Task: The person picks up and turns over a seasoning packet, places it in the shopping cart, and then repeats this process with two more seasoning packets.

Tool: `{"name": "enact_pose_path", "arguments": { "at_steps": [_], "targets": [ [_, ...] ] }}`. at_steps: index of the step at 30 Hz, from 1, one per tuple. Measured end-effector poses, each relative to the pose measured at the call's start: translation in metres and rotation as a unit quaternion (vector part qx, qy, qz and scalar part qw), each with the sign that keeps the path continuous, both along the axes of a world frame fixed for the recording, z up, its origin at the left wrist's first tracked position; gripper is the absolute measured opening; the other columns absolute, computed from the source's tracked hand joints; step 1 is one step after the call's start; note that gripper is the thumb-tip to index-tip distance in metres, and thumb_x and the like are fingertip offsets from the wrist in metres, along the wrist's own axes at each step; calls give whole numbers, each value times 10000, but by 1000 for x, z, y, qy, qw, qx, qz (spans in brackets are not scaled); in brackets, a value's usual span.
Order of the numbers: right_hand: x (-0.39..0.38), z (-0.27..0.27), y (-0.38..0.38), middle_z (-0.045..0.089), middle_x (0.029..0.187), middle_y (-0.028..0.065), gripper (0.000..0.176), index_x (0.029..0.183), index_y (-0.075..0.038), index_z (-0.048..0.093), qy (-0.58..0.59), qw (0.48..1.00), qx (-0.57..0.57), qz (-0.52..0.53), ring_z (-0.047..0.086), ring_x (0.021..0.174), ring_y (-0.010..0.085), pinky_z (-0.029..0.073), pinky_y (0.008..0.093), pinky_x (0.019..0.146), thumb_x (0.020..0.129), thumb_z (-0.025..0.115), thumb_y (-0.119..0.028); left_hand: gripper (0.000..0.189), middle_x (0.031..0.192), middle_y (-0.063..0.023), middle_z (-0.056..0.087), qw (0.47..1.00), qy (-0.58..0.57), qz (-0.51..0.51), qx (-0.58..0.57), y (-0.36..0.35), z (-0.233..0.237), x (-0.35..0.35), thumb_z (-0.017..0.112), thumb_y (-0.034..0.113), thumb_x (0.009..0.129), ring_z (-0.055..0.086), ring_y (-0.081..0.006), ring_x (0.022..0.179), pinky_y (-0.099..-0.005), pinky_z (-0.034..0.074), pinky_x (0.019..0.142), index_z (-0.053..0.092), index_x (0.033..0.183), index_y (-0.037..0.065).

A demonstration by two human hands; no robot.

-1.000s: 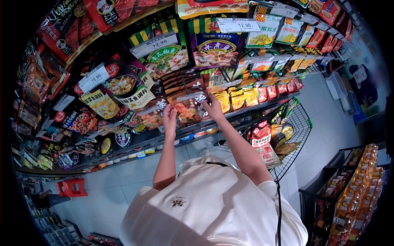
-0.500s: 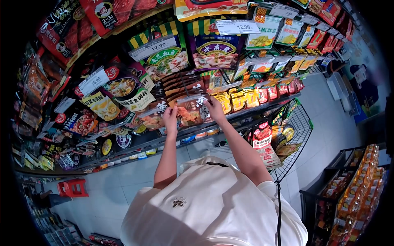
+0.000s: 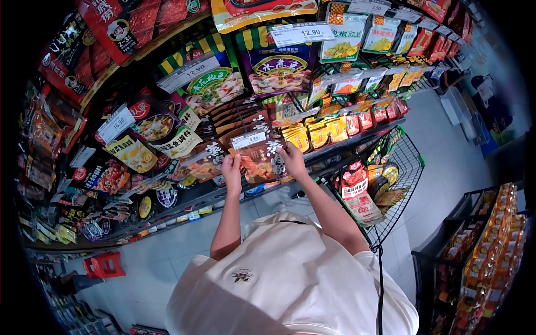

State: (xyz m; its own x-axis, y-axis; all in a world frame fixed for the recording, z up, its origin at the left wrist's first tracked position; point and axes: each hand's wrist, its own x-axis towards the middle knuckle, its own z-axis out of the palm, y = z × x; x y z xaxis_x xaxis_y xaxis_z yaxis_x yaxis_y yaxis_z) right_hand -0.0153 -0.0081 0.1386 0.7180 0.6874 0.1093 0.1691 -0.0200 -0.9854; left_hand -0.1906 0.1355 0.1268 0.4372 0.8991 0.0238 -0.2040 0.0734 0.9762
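Note:
Both hands grip a brown food packet [image 3: 258, 163] with white characters and a picture of food, at the front of the hanging rack. My left hand [image 3: 231, 173] is closed on its left edge, thumb on the front. On the right edge, my right hand [image 3: 292, 160] is closed with its thumb near the upper corner. A white price tag [image 3: 249, 139] reading 9.50 hangs over the packet's top. Similar brown packets [image 3: 223, 124] hang in a row behind, and another brown packet [image 3: 204, 162] sits just left of my left hand.
A black wire shopping cart [image 3: 416, 174] stands to the right, holding a red-and-white packet [image 3: 355, 181] and other goods. Purple fish seasoning bags [image 3: 279, 64] hang above. A red stool [image 3: 104, 264] is at lower left, and a display stand [image 3: 441, 240] at lower right.
The price tag above the held packet has swung to face me, its number now readable. Both hands remain on the packet. The shelf goods have shifted left in view.

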Motion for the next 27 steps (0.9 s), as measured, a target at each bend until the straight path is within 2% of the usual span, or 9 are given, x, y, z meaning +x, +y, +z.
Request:
{"name": "enact_pose_path", "arguments": {
  "at_steps": [5, 9, 13, 15, 17, 18, 21, 25, 27],
  "targets": [
    [-8, -18, -22, 665, 781, 132, 243, 947, 51, 596, 0, 1000, -13, 2, 573, 698, 160, 491, 341, 677, 962, 674, -178, 100, 935, 11, 669, 999, -10, -26, -17, -12, -28, -12, 586, 117, 1027, 573, -36, 826, -214, 449, 769, 620, 983, 33],
    [-20, -4, -41, 643, 773, 168, 285, 948, 32, 569, -21, 1000, -16, 3, 552, 657, 237, 482, 347, 671, 973, 665, -235, 94, 974, -8, 679, 998, -15, -48, -27, -21, -43, -32, 582, 114, 1025, 577, -45, 855, -217, 450, 758, 615, 1012, 27],
    [-33, 41, -54, 606, 728, 180, 294, 962, 21, 575, -81, 995, -55, 21, 524, 598, 274, 469, 362, 607, 969, 666, -258, 115, 980, -2, 666, 992, -69, -35, -95, -44, 5, -44, 585, 144, 1031, 595, -60, 887, -230, 468, 802, 613, 1050, 34],
    [-47, 102, -59, 603, 715, 178, 251, 945, 15, 611, -82, 995, -12, 52, 559, 595, 317, 471, 381, 580, 960, 670, -228, 138, 1010, -12, 659, 981, -135, -58, -126, -36, -7, -52, 594, 181, 1030, 615, -94, 941, -260, 483, 863, 612, 1072, 51],
    [-52, 124, -63, 624, 737, 182, 225, 929, 12, 624, -137, 985, 25, 96, 591, 630, 360, 484, 390, 591, 942, 683, -205, 150, 1062, -20, 655, 967, -197, -68, -146, -35, 5, -50, 585, 190, 1034, 622, -110, 977, -287, 503, 894, 604, 1099, 57],
    [-53, 138, -65, 635, 748, 179, 202, 893, 8, 629, -204, 969, 83, 109, 612, 652, 374, 488, 400, 594, 922, 693, -182, 124, 990, -17, 660, 956, -237, -61, -161, -41, 24, -44, 628, 178, 1010, 615, -109, 930, -274, 481, 856, 620, 1026, 55],
    [-59, 169, -90, 637, 754, 146, 171, 851, 8, 610, -257, 954, 81, 131, 621, 667, 328, 478, 386, 589, 896, 715, -120, 129, 978, -2, 659, 960, -244, -80, -115, -43, 48, -35, 597, 199, 1028, 627, -112, 926, -284, 501, 840, 616, 1011, 73],
    [-63, 199, -136, 625, 730, 125, 215, 808, 8, 587, -247, 961, 98, 71, 622, 653, 294, 459, 380, 571, 841, 762, -113, 155, 912, -24, 663, 983, -167, -76, -22, -71, 129, -8, 677, 192, 981, 615, -79, 811, -268, 498, 746, 647, 965, 41],
    [-63, 206, -155, 659, 783, 122, 190, 866, -15, 635, -244, 958, 131, 69, 661, 727, 310, 509, 380, 651, 837, 765, -150, 218, 854, -61, 659, 969, -210, -124, 51, -72, 142, 8, 671, 233, 982, 604, -139, 733, -302, 488, 674, 630, 946, 22]
  ]
}}
